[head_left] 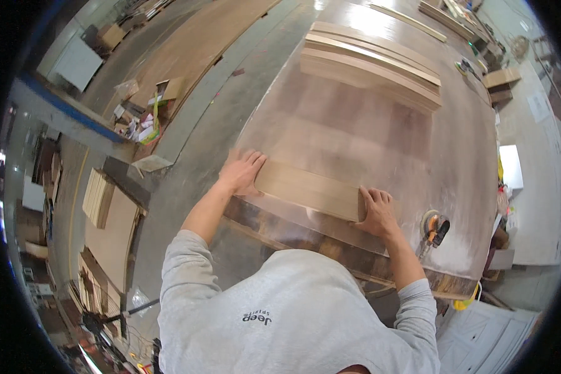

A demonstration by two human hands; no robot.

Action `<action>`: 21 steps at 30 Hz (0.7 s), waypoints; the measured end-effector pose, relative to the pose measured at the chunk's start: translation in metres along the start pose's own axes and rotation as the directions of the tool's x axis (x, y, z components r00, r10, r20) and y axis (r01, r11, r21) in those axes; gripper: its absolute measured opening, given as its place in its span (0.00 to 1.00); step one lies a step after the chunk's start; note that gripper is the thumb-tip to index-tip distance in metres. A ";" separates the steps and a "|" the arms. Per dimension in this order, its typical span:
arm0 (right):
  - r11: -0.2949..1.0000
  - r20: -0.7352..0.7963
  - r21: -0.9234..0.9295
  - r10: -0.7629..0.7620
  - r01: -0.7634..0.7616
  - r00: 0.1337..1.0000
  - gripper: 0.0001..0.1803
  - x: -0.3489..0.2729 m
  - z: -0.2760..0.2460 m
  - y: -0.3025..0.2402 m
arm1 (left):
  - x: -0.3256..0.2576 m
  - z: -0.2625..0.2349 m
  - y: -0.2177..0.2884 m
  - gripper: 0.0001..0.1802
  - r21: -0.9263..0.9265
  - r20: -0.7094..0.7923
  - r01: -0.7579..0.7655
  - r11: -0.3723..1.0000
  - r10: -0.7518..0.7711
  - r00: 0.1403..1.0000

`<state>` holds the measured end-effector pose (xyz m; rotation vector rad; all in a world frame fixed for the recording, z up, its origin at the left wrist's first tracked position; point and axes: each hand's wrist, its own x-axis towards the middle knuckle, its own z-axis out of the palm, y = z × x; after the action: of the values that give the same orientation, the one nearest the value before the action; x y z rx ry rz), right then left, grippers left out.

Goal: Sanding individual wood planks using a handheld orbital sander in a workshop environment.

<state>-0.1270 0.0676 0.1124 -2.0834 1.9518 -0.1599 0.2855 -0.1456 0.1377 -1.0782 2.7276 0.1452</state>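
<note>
A flat, light-brown wooden board (310, 188) lies along the near edge of a large worktable (349, 140). My left hand (243, 172) grips its left end, with the fingers over the far corner and the thumb at the near side. At the opposite end, my right hand (379, 210) holds the board with fingers on top and thumb toward me. The undersides of both hands are hidden. An orange and black sander (434, 228) rests on the tabletop to the right of my right hand.
Farther back on the table lies a stack of long wooden boards (374, 68). A thin strip (408, 22) lies at the far edge. Another tool (467, 68) sits near the right edge. More boards (98, 198) are stacked on the left, beyond the grey floor (193, 168).
</note>
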 end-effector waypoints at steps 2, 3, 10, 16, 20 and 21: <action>0.999 -0.039 -0.004 -0.037 0.037 0.999 0.65 0.002 0.000 0.000 | 0.003 0.002 0.019 0.64 -0.001 0.004 0.012 1.000 -0.012 1.000; 0.999 -0.031 0.021 -0.029 0.030 0.999 0.65 0.003 -0.001 0.000 | 0.009 0.005 0.039 0.63 -0.015 0.009 -0.015 1.000 0.015 1.000; 0.998 -0.072 0.067 -0.013 0.018 0.997 0.64 0.001 0.002 -0.005 | 0.070 0.034 0.217 0.58 -0.170 -0.151 -0.220 0.961 0.195 0.969; 0.999 -0.010 0.043 0.003 -0.002 1.000 0.59 -0.009 -0.005 -0.003 | 0.075 0.039 0.224 0.64 -0.246 -0.296 -0.342 0.907 0.266 0.917; 0.931 -0.265 0.047 0.360 -0.361 0.894 0.44 -0.035 -0.014 0.064 | 0.080 0.038 0.225 0.67 -0.179 -0.202 -0.315 0.932 0.279 0.939; 0.843 -0.365 -0.017 0.495 -0.537 0.789 0.40 -0.049 -0.026 0.077 | 0.078 0.036 0.227 0.69 -0.169 -0.149 -0.297 0.940 0.274 0.950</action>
<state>-0.2123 0.1095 0.1214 -1.5692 2.7366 -0.3182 0.0800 -0.0262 0.0892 -0.7451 3.0213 0.4030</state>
